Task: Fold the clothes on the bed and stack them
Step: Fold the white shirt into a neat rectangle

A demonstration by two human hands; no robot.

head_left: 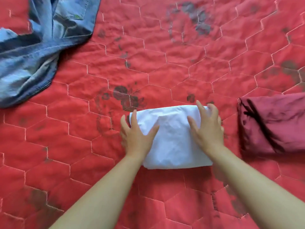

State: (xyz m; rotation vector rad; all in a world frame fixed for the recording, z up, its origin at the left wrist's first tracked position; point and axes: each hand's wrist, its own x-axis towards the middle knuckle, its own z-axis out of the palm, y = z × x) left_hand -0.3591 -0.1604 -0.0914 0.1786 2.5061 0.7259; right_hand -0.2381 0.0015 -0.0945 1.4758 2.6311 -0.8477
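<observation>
A white garment (171, 142) lies folded into a compact rectangle on the red quilt, near the middle of the view. My left hand (137, 134) rests on its left edge with fingers spread. On its right part lies my right hand (206, 128), fingers spread and slightly bent over the far right corner. A dark red garment (277, 126) sits folded to the right. Blue denim clothing (33, 47) lies crumpled and unfolded at the upper left.
The bed is covered by a red quilt (181, 63) stitched in hexagons with faded dark flower prints. Bare quilt stretches between the white garment and the denim, and across the far right.
</observation>
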